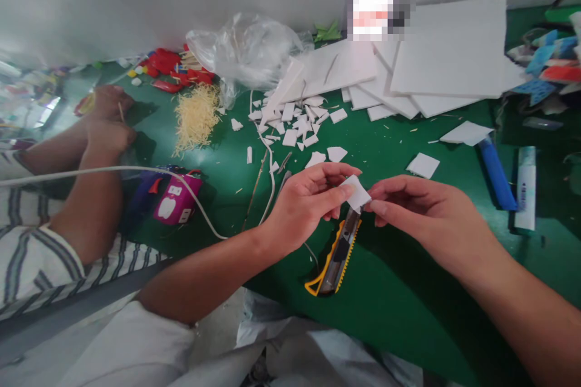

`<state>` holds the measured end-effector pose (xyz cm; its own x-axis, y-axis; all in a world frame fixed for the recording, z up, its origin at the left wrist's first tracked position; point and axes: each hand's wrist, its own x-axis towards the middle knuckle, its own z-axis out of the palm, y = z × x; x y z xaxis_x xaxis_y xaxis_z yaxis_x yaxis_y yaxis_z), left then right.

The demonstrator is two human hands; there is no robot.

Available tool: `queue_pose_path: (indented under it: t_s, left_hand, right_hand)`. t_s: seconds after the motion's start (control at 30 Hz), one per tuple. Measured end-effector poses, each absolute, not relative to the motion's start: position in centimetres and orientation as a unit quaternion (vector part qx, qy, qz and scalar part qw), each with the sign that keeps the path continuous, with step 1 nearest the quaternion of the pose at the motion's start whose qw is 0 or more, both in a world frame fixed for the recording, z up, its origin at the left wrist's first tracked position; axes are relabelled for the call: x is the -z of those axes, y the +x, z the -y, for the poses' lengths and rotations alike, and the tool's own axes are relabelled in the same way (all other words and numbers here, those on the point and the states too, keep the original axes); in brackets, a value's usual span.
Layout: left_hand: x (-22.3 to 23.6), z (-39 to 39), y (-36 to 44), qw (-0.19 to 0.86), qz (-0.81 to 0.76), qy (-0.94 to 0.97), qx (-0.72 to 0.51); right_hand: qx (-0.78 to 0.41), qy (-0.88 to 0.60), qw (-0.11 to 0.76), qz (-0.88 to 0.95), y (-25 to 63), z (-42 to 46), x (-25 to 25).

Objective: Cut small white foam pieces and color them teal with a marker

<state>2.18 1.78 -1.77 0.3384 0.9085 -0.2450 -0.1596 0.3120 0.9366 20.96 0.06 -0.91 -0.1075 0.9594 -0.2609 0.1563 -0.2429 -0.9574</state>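
In the head view, the table's front edge runs just below the yellow cutter, and the widest stretch of green surface you see lies to the cutter's right. Beyond the cutter are loose white scraps; farther back and right of it, overlapping white sheets. Your left hand has thumb and fingers clamped on a small white piece at the cutter's upper end. Your right hand's thumb and forefinger nearly meet at that piece's corner; whether they grip it, you cannot tell.
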Motion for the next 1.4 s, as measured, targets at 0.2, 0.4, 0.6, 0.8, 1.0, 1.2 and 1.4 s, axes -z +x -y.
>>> queue_pose_path:
  t_s: [0.2,0.4,0.6,0.8,1.0,1.2,1.4]
  left_hand:
    - [1.4,-1.7,2.4,0.676,-0.439,0.460,-0.373]
    - [1.2,-1.6,2.7,0.677,-0.428,0.466,-0.376]
    - [1.0,-1.3,2.8,0.666,-0.431,0.478,-0.377]
    - [0.9,-1.0,3.0,0.653,-0.440,0.490,-0.374]
    - [1.1,-0.5,3.1,0.602,-0.465,0.535,-0.367]
    - [1.5,-0.3,3.1,0.530,-0.463,0.605,-0.373]
    - [0.8,-1.1,2.5,0.540,-0.470,0.539,-0.444]
  right_hand:
    - [-0.587,-0.569,0.351,0.456,21.0,-0.2,0.5]
    - [-0.567,-0.578,0.338,0.480,20.8,-0.2,0.4]
    - [-0.535,-0.597,0.317,0.507,20.8,-0.1,0.5]
    - [-0.525,-0.595,0.316,0.520,20.9,0.0,0.3]
    - [-0.515,-0.605,0.310,0.522,20.8,0.1,0.3]
    - [-0.487,-0.616,0.320,0.530,20.7,0.1,0.0]
    - [-0.433,-0.652,0.357,0.509,21.5,0.0,0.7]
